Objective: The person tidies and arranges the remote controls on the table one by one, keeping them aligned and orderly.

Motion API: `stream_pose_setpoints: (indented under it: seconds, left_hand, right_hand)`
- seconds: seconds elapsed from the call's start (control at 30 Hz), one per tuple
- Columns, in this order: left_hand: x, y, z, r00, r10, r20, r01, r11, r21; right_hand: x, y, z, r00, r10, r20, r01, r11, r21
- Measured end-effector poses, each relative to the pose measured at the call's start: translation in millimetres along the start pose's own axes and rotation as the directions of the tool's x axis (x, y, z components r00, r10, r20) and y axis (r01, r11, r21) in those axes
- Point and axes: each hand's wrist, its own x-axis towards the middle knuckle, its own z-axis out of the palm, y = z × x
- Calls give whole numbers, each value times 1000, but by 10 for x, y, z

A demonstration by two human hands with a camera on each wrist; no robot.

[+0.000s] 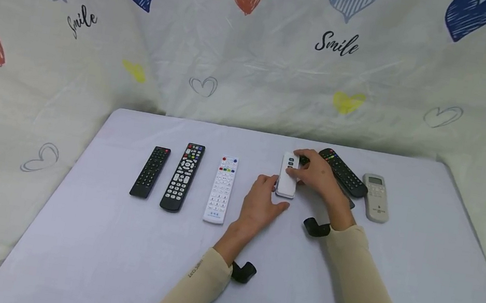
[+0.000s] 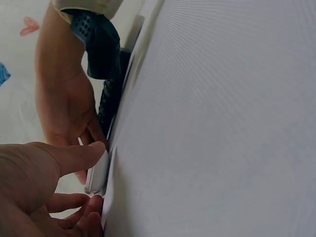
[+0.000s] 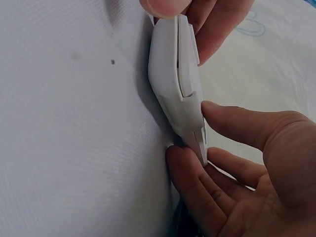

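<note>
A small white remote control [image 1: 287,181] with a few dark buttons lies at the middle of the table's far half. My right hand [image 1: 317,174] grips its far part, thumb on the button face and fingers at the far end and underside. In the right wrist view, the white remote [image 3: 165,69] is seen edge-on, slightly raised on the thumb's side. My left hand [image 1: 260,201] is at its near left side, fingers spread at the edge and thumb apart. Whether those left fingertips touch the remote, I cannot tell.
Left of the hands lie a small black remote [image 1: 150,173], a longer black remote [image 1: 182,178] and a white remote [image 1: 220,190]. Under and beyond my right hand, a black remote [image 1: 345,174] overlaps another dark one. A beige remote [image 1: 375,198] with a display lies farthest right.
</note>
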Motion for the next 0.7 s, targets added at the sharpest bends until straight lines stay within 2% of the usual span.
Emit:
stream_pose_setpoints:
  seconds: [0.5,0.7]
  left_hand:
    - [46,-68,10,1000,16,-22,-16,1000,25]
    - [61,-80,16,1000,11,-22,-10,1000,15]
  right_hand:
    - [-35,43,46,998,-42,-40,44,998,44]
    - [-46,49,44,999,-41,-30,43,998,42]
